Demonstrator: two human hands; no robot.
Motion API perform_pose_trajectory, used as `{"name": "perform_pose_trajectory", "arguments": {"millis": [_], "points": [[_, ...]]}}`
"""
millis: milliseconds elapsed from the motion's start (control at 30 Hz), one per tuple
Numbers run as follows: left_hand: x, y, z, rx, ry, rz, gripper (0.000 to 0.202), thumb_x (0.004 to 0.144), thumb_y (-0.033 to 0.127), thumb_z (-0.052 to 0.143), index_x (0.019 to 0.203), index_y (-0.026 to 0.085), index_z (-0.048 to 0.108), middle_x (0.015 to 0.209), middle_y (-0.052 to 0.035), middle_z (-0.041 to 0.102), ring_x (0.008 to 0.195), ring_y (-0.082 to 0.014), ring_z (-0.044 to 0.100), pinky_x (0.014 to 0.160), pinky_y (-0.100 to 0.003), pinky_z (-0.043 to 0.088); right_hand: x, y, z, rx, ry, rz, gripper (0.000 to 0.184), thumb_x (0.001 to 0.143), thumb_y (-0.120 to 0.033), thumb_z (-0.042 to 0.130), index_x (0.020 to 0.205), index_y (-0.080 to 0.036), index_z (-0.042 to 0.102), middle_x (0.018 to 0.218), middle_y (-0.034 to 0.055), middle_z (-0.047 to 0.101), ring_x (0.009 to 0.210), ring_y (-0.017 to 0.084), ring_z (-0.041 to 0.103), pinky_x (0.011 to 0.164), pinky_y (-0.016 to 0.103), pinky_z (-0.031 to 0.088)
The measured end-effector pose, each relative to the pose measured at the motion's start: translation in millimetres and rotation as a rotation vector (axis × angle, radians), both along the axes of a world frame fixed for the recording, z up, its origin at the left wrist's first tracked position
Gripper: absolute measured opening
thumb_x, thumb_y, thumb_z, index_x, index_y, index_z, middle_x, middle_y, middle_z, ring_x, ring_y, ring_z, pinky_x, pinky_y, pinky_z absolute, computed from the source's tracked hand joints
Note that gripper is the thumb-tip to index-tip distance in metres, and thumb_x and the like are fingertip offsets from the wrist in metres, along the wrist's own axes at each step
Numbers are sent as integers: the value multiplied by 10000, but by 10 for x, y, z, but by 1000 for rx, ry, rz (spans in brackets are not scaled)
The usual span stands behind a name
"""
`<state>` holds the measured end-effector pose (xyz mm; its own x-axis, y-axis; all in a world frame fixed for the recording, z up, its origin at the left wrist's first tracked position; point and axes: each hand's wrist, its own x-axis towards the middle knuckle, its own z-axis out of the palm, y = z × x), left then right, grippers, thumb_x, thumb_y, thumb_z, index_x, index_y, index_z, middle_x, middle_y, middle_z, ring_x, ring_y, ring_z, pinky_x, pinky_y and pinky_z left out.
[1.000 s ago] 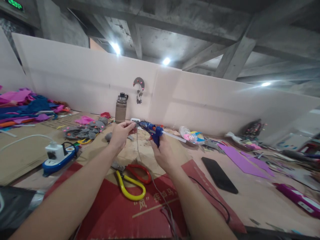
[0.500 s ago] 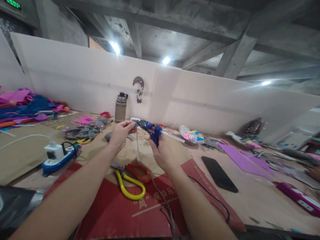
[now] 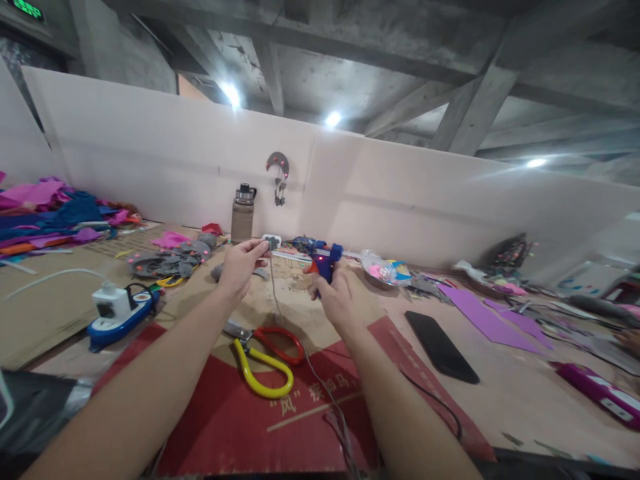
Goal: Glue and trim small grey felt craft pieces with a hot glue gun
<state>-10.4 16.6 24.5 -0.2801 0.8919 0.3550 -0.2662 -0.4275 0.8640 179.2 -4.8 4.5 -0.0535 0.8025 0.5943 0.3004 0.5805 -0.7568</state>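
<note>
My right hand (image 3: 336, 295) grips a blue glue gun (image 3: 324, 259) by its handle, low over the table, with a small red light lit on its body. My left hand (image 3: 241, 265) is closed in a pinch on a small grey piece (image 3: 273, 244), from which a thin string (image 3: 275, 288) hangs down. The glue gun's nose sits a little to the right of that piece, apart from it. Below both hands, red-and-yellow-handled scissors (image 3: 265, 360) lie on a red cardboard sheet (image 3: 280, 413).
A brown water bottle (image 3: 243, 213) stands by the white back wall. A white-and-blue power strip (image 3: 116, 310) lies at the left, grey felt pieces (image 3: 167, 261) behind it, a black phone (image 3: 441, 347) at the right, purple sheets (image 3: 487, 313) beyond. Coloured felt (image 3: 50, 210) is piled far left.
My right hand has drawn the glue gun to the right, away from the grey piece, and lowered it toward the table. My left hand has stayed put, pinching the piece.
</note>
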Motion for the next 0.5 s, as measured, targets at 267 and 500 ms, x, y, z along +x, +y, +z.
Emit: {"name": "perform_pose_trajectory", "arguments": {"millis": [267, 500], "points": [[74, -57, -3, 76, 216, 94, 242, 632, 355, 692, 765, 153, 685, 654, -2, 603, 538, -86, 442, 514, -214, 321, 280, 313, -135, -156, -359, -321, 153, 656, -224, 565, 540, -209, 467, 495, 34, 546, 487, 163, 508, 492, 270, 348], [207, -209, 39, 182, 441, 201, 172, 692, 314, 635, 773, 173, 692, 745, -21, 650, 667, -137, 537, 646, -241, 385, 266, 298, -162, -4, -258, -447, 131, 680, -247, 573, 678, -181, 459, 755, 123, 583, 830, 257, 556, 750, 404, 409]]}}
